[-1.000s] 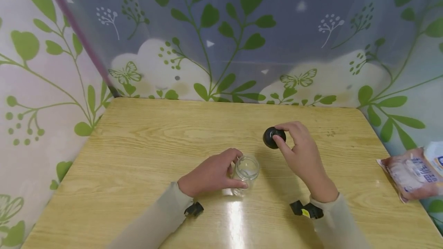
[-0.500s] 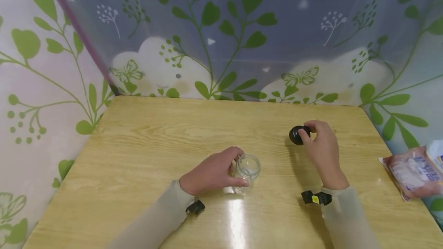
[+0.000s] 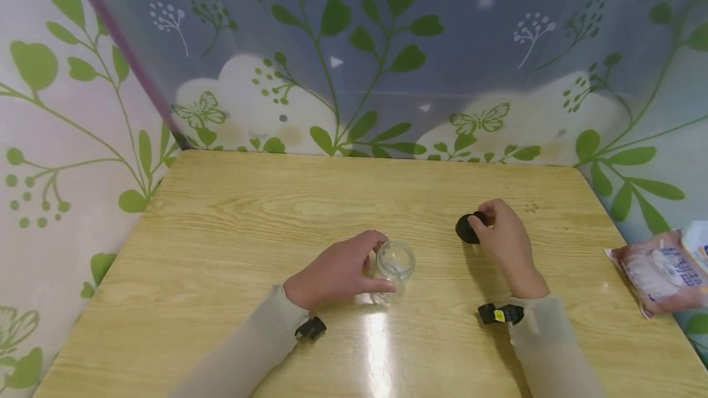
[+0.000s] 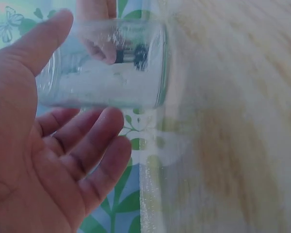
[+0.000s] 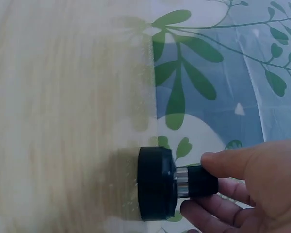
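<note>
A clear glass jar (image 3: 395, 263) stands upright on the wooden table with its mouth uncovered. My left hand (image 3: 338, 270) holds it from the left side, thumb at the near side and fingers round the far side. The left wrist view shows the jar (image 4: 111, 85) between thumb and fingertips. Farther right, my right hand (image 3: 504, 247) pinches a black lid (image 3: 467, 229) by its knob. In the right wrist view the lid (image 5: 155, 184) has a wide round base, a silver neck and a black knob. Its wide face is down, close to the tabletop; contact is unclear.
A plastic packet (image 3: 660, 272) with printed characters lies at the right edge of the table (image 3: 265, 201). A leaf-patterned curtain (image 3: 343, 103) rises behind and beside the table.
The right hand has carried the black lid to the right, away from the jar, then slightly back toward me and lower. The left hand and the jar stay in place.
</note>
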`<state>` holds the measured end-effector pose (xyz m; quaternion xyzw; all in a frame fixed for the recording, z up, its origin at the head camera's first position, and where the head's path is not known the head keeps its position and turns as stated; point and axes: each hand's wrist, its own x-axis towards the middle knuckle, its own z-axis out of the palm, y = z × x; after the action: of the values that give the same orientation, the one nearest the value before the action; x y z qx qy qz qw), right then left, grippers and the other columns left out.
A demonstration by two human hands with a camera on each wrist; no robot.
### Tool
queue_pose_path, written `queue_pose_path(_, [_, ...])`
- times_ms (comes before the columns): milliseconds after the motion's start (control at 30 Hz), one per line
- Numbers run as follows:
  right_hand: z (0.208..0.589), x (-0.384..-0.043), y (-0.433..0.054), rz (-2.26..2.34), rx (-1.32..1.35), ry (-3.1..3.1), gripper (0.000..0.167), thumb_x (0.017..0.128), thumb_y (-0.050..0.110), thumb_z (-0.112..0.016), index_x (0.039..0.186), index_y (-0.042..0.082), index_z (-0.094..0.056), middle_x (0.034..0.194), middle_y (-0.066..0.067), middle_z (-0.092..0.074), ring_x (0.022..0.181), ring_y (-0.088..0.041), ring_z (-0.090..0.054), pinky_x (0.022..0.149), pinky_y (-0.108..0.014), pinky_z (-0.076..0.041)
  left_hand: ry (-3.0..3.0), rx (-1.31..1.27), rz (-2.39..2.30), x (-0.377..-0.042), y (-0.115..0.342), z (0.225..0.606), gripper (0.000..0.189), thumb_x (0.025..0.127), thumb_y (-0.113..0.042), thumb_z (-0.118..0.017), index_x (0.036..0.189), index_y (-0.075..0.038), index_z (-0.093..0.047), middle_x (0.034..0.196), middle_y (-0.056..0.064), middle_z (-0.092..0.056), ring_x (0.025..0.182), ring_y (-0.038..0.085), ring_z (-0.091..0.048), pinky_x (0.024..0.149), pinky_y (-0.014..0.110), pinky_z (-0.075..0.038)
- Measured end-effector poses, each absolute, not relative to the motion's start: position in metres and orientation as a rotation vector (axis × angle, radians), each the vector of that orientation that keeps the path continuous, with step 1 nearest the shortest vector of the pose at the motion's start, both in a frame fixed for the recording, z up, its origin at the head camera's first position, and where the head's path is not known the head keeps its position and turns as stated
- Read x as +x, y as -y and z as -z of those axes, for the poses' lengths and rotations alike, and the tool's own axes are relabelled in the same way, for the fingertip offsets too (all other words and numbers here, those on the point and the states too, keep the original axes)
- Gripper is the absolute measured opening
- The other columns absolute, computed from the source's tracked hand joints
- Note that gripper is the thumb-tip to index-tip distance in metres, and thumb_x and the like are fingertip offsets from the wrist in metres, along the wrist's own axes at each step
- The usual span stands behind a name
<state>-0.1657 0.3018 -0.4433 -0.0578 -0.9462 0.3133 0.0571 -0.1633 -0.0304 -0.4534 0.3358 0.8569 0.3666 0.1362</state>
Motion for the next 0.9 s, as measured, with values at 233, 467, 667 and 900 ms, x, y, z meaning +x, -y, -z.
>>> queue_pose_path(233, [0.4436,-0.1657,-0.3006,-0.886,-0.165,2.866,0.033,0.106,0.025,-0.06,0.124,-0.004,-0.058,0.114,-0.024,-0.061,0.1,-0.04,-0.06,0.078,-0.052,-0.049,-2.682,0.837,-1.075,-0.1639,0.0284,0.4492,0.07,0.087,-0.057,-0.078,0.137,-0.016,-0.051,0.098,-0.004,-0.067,0.07,0.007,-0.058,0.059,0.028,-0.048])
queue_pose_path(467, [0.4422,-0.166,-0.3,-0.878,-0.18,2.874,0.034,0.106,0.024,-0.06,0.125,-0.005,-0.057,0.115,-0.025,-0.06,0.097,-0.039,-0.06,0.075,-0.05,-0.049,-2.713,0.755,-1.115,-0.1657,0.0261,0.4484,0.066,0.087,-0.05,-0.081,0.132,-0.01,-0.054,0.104,-0.003,-0.066,0.073,0.009,-0.058,0.06,0.029,-0.048])
queue_pose_path(667, [0.4417,-0.167,-0.3047,-0.926,-0.219,2.887,0.038,0.106,0.026,-0.06,0.131,-0.003,-0.056,0.122,-0.025,-0.06,0.104,-0.04,-0.062,0.078,-0.051,-0.051,-2.659,0.717,-1.155,-0.1668,0.0232,0.4508,0.068,0.086,-0.052,-0.082,0.133,-0.013,-0.052,0.104,-0.005,-0.065,0.074,0.008,-0.06,0.062,0.031,-0.049])
queue_pose_path(900, [0.447,-0.1696,-0.3003,-1.107,-0.22,2.797,0.068,0.104,0.038,-0.06,0.153,-0.002,-0.037,0.141,-0.027,-0.048,0.12,-0.043,-0.054,0.092,-0.057,-0.05,-2.645,0.666,-1.189,-0.1659,0.0282,0.4544,0.064,0.084,-0.05,-0.085,0.128,-0.018,-0.052,0.089,-0.008,-0.062,0.064,0.011,-0.056,0.056,0.031,-0.046])
